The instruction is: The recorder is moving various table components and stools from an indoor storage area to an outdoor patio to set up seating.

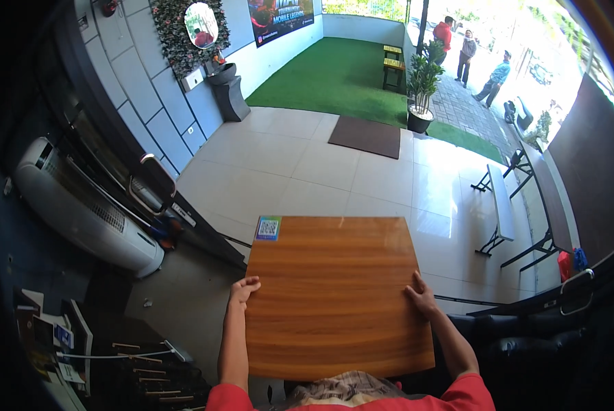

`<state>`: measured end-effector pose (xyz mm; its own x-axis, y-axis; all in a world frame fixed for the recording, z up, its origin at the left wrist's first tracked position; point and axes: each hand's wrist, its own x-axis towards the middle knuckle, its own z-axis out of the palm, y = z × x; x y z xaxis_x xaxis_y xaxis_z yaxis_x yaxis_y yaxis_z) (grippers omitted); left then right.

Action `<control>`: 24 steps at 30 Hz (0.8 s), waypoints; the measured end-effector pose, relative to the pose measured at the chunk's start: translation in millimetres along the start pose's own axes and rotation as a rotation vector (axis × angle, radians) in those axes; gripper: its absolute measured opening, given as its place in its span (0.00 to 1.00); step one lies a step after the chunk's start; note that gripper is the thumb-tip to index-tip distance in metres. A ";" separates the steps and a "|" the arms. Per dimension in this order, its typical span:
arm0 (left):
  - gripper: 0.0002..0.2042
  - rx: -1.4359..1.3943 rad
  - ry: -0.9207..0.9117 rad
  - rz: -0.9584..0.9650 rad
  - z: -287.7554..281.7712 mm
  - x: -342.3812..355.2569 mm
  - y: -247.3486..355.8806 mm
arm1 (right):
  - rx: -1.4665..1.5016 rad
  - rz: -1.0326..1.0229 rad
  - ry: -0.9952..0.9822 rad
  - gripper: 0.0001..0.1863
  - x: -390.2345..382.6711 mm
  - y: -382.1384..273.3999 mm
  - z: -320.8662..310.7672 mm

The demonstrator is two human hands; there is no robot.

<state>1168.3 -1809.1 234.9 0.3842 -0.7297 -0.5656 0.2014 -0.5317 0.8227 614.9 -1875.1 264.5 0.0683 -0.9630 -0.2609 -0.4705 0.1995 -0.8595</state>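
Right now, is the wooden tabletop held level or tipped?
Roughly level: the wooden tabletop shows its whole top face to the head camera, with the left hand and right hand gripping opposite edges. Slight tilt cannot be ruled out.

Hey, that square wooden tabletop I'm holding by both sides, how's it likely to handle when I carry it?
The wooden tabletop looks like a flat rigid slab, so it probably won't flex. Its glossy finish may be slippery under the left hand and right hand, which only grip its edges. Its width suggests it's fairly heavy and awkward.
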 end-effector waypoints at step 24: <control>0.10 0.037 0.079 0.276 167.1 487.8 404.3 | 0.049 -0.263 0.110 0.33 640.3 -191.0 13.0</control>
<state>1286.6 -2451.9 282.0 0.4893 -0.8139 -0.3132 0.0472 -0.3340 0.9414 759.9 -2527.5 255.9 0.0855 -0.9961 0.0208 -0.4063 -0.0540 -0.9121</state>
